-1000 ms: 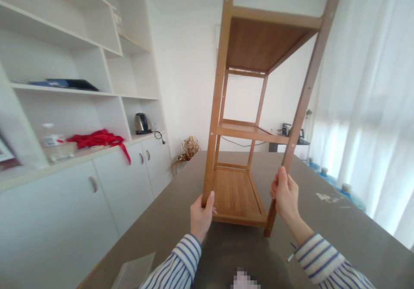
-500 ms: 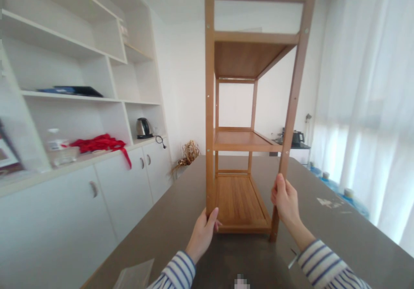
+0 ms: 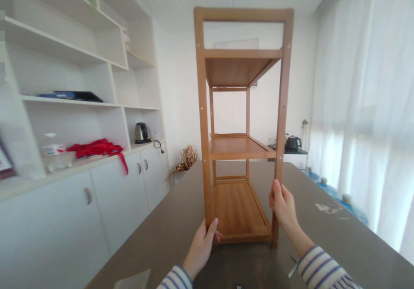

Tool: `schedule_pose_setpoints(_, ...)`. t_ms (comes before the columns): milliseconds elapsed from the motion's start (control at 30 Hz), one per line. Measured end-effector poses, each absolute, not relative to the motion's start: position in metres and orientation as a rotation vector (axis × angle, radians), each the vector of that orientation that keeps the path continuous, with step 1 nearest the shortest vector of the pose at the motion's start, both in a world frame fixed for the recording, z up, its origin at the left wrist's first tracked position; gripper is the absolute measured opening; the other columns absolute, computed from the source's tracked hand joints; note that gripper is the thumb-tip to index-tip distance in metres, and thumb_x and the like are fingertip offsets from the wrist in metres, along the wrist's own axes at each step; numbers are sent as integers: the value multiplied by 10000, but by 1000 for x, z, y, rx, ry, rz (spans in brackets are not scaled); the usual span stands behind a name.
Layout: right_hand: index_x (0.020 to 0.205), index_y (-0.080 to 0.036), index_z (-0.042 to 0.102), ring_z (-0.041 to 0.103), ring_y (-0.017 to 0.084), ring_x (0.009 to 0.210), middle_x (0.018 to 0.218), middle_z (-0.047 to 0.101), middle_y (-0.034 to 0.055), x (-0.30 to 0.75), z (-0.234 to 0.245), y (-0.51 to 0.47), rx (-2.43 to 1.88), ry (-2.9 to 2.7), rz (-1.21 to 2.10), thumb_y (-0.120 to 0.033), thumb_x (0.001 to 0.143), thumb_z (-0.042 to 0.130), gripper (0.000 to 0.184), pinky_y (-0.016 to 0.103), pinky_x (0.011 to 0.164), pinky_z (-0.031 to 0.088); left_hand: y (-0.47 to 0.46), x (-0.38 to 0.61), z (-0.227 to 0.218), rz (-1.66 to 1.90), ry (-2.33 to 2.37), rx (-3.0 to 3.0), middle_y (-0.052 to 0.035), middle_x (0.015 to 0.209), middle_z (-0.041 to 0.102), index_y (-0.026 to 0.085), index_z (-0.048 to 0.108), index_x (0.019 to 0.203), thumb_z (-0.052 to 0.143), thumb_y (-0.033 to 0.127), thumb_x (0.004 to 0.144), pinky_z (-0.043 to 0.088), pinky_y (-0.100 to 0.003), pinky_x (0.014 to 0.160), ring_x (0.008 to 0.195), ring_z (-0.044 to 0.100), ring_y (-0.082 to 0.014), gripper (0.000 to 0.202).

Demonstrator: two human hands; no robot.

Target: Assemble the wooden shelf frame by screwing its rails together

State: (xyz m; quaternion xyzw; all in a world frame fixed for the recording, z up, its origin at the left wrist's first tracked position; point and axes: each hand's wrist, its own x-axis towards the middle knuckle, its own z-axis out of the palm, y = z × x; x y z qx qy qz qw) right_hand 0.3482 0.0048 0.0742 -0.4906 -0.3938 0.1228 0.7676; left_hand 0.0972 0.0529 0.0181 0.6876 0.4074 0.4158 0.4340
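Observation:
A wooden three-tier shelf rack (image 3: pixel 241 146) stands upright on the grey-brown table (image 3: pixel 339 241). My left hand (image 3: pixel 202 246) is wrapped round the bottom of its front left post. My right hand (image 3: pixel 283 205) grips the front right post a little higher up. Both sleeves are striped blue and white.
White wall shelving and cabinets (image 3: pixel 80 151) run along the left, holding a red cloth (image 3: pixel 97 147) and a kettle (image 3: pixel 141 132). A clear plastic sheet (image 3: pixel 132 280) lies at the table's near left edge. Curtained windows (image 3: pixel 365 108) and water bottles (image 3: pixel 346 200) are on the right.
The rack has swung from a lean toward the right to standing straight on the table. Both hands have kept their grip on the front posts, the left one sliding lower.

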Motion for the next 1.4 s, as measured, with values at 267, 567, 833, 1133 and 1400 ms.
schedule_pose_setpoints(267, 595, -224, 435, 412, 113, 400, 464, 442, -45, 383, 84, 7, -1128, -921, 245, -734, 761, 447, 537, 247, 379, 331, 36, 108, 23, 886, 919, 1906, -41, 855, 653, 210, 573, 814, 336, 582, 875, 407, -304, 870, 886, 597, -209, 445)
schedule_pose_setpoints(567, 710, -206, 525, 551, 171, 470, 503, 562, -14, 423, 98, 9, -1233, -974, 247, -776, 729, 418, 580, 311, 521, 450, 22, 140, 16, 759, 831, 1990, -77, 983, 659, 192, 569, 955, 343, 539, 895, 382, -315, 938, 966, 582, -209, 419)
schedule_pose_setpoints(833, 903, -178, 602, 597, 294, 937, 882, 665, 113, 428, 106, -1, -1315, -858, 8, -638, 744, 523, 493, 439, 839, 430, 12, 161, 17, 843, 840, 1931, -108, 1031, 671, 189, 583, 1020, 397, 516, 873, 412, -319, 919, 991, 605, -235, 403)
schedule_pose_setpoints(1133, 1180, -194, 487, 613, 196, 962, 1047, 648, 87, 300, 91, -16, -1081, -1056, 240, -506, 833, 517, 467, 318, 817, 472, 1, 174, 27, 811, 839, 1982, -129, 997, 691, 147, 596, 1068, 396, 446, 889, 442, -318, 849, 931, 640, -244, 402)
schedule_pose_setpoints(1400, 720, -217, 466, 411, 115, 480, 520, 433, -79, 251, 91, 4, -1228, -941, 233, -527, 815, 520, 329, 244, 491, 333, 17, 158, 25, 684, 604, 1937, -101, 1035, 687, 154, 617, 1093, 569, 300, 772, 446, -357, 897, 975, 618, -240, 357)
